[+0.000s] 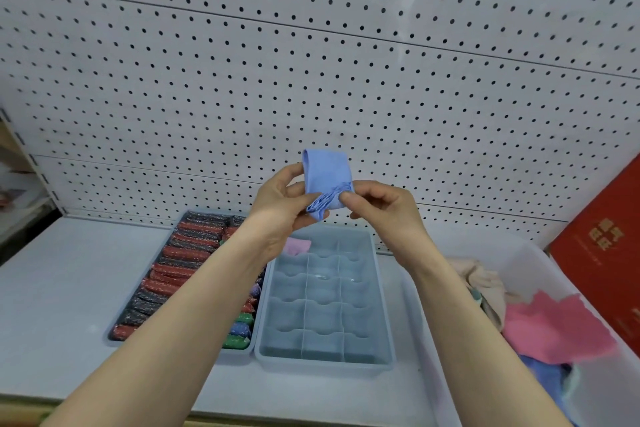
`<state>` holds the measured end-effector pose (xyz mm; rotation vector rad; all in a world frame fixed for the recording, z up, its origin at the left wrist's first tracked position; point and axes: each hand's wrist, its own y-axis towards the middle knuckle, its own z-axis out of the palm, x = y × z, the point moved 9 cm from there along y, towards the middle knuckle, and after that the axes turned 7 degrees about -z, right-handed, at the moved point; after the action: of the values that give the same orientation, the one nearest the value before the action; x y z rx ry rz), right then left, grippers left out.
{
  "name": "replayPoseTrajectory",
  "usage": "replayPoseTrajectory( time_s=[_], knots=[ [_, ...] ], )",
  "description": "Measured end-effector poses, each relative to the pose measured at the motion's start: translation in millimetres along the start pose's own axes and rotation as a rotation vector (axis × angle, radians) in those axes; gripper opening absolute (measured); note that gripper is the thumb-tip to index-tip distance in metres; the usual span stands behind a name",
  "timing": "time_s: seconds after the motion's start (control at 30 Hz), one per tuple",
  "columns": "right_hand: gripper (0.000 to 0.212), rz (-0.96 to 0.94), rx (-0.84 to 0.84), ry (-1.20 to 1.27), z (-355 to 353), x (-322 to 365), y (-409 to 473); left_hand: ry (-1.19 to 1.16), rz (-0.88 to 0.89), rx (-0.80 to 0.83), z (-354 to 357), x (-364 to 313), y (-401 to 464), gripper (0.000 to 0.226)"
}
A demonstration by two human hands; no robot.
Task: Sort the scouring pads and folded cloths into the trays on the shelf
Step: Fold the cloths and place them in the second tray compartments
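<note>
A folded blue cloth (325,177) is held up in front of the pegboard, above the trays. My left hand (280,208) grips its left side and lower end; my right hand (377,208) pinches its lower right corner. Below stands a grey-blue divided tray (384,315) with one pink folded cloth (296,246) in its far left compartment. To its left, a second tray (114,340) is packed with rows of red, dark, green and blue scouring pads (180,270).
A clear plastic bin (530,246) at the right holds loose cloths: pink (554,329), beige (485,284) and blue (543,374). A red box (602,246) leans behind it. The white pegboard (311,62) backs the grey shelf (62,281).
</note>
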<state>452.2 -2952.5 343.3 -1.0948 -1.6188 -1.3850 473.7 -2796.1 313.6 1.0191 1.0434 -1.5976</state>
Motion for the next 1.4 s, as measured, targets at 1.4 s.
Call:
replayPoseTrajectory(
  time_s=[1.4],
  knots=[
    [0.020,0.445,0.264,-0.031,26,-137,-13,0.543,0.019,0.009,-49,85,30,0.032]
  ],
)
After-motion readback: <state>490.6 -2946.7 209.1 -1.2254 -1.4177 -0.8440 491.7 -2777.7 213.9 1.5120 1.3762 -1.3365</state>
